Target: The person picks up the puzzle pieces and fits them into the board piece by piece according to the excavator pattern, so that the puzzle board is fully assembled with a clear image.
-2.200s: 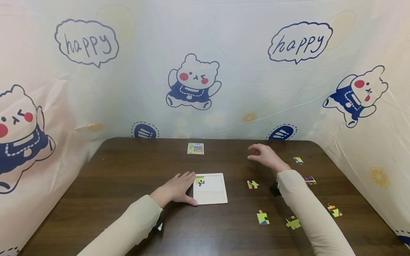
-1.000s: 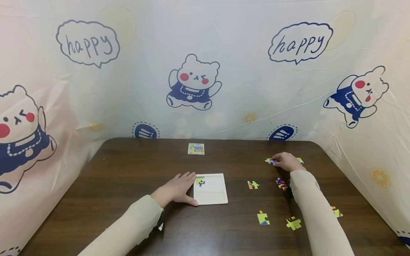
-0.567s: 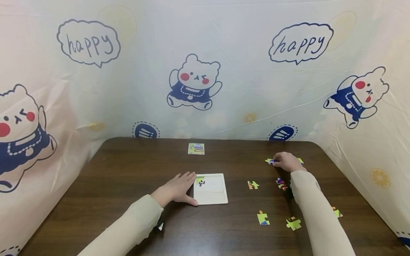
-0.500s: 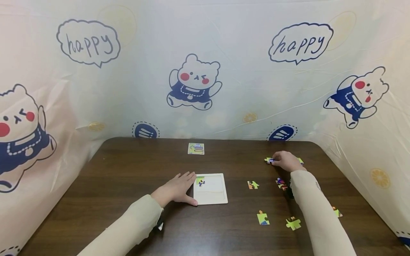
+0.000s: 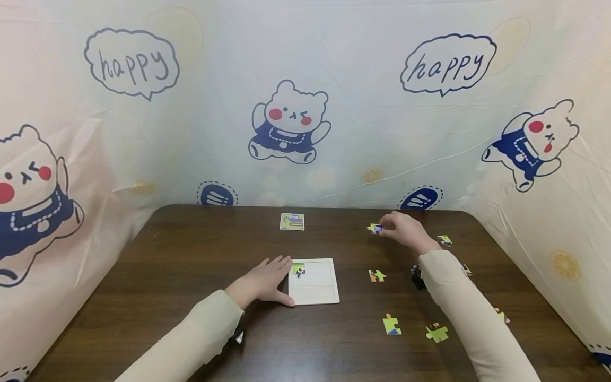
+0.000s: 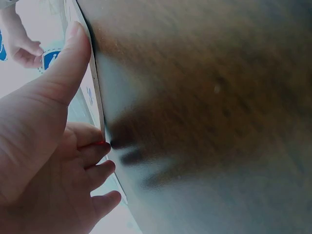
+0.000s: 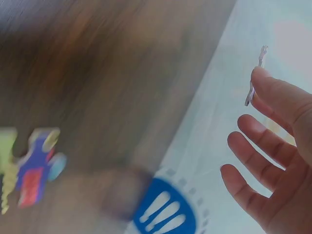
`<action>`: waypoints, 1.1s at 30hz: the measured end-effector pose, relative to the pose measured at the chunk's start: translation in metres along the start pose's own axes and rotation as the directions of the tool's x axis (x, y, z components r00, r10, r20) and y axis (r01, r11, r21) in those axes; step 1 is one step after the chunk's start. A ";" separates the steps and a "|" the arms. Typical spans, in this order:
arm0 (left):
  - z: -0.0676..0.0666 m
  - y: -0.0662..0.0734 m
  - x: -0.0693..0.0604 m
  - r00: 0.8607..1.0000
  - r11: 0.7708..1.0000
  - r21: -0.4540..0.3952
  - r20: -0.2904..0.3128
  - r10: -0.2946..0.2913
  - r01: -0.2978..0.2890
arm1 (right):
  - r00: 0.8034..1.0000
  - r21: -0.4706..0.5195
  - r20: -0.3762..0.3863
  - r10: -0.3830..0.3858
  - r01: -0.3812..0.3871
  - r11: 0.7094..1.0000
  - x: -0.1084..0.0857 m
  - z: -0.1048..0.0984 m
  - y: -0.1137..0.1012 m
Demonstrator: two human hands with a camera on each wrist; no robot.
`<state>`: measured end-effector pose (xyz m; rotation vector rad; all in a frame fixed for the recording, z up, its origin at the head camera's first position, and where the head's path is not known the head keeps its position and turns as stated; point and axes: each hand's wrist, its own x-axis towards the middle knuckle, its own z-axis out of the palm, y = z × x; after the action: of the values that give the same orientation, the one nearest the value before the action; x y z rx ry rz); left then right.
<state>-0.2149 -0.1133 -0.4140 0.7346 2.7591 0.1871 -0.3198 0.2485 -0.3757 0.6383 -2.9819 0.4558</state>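
Between thumb and forefinger, my right hand (image 5: 406, 231) pinches a blue-and-yellow puzzle piece (image 5: 375, 228) at the back right. In the right wrist view that piece (image 7: 250, 92) shows edge-on, held clear of the table, with the other fingers of the hand (image 7: 278, 146) spread. My left hand (image 5: 261, 280) rests against the left edge of a white tray (image 5: 312, 302), thumb at its near corner. One green piece (image 5: 298, 269) lies in the tray's upper left corner. In the left wrist view the hand (image 6: 53, 141) touches the tray's rim with thumb and fingertips.
Loose pieces lie on the right: an orange-green one (image 5: 377, 276), a green one (image 5: 391, 324), another green one (image 5: 437, 333) and one at the back (image 5: 445, 240). Others are partly under the right forearm. A small picture card (image 5: 292, 222) lies behind the tray.
My right hand has taken hold of a piece at the back right and moved left with it, away from the piece near the right edge. The left hand has stayed at the tray.
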 end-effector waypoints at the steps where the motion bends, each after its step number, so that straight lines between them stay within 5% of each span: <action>1: 0.000 0.000 0.000 1.000 1.000 -0.001 0.001 0.000 0.000 | 1.000 -0.003 0.000 -0.014 0.014 1.000 0.001 0.000 -0.006; 20: 0.000 0.000 -0.001 1.000 1.000 -0.005 0.000 -0.001 0.001 | 0.962 -0.088 0.052 -0.268 0.271 0.958 -0.002 0.031 -0.112; 33: -0.004 0.003 -0.003 1.000 1.000 -0.013 0.014 -0.003 0.003 | 0.942 -0.094 0.150 -0.300 0.316 0.944 -0.001 0.064 -0.140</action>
<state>-0.2124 -0.1126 -0.4089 0.7256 2.7435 0.1984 -0.2614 0.1076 -0.3987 1.1408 -2.9206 0.2213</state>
